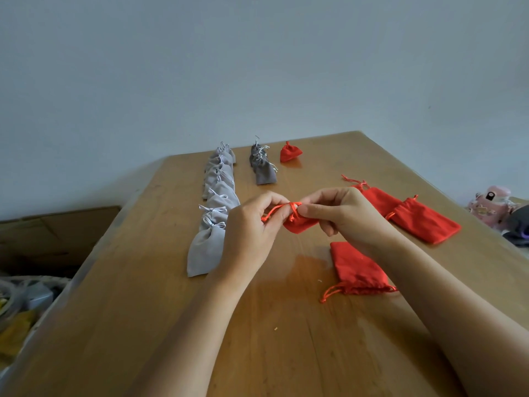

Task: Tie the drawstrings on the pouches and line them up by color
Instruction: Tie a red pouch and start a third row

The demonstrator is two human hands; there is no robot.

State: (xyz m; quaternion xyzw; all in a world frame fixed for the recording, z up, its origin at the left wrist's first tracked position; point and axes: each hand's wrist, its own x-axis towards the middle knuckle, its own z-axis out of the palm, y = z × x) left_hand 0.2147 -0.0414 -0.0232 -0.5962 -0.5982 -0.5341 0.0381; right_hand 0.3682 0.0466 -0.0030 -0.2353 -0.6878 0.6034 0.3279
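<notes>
Left hand point(249, 227) and right hand point(349, 216) pinch thin cords point(275, 210) of the bunched red pouch point(301, 224).

Two bare hands show, each on a bare forearm. The left hand point(248, 224) has slim fingers and a smooth back; behind the fingers comes a narrow wrist, then the left forearm point(200, 325), uncovered all the way to the view's lower edge. The right hand point(345, 217) is alike, and behind its fingers the right forearm point(446, 296) runs uncovered to the lower right corner. Nails are too small to tell.
</notes>
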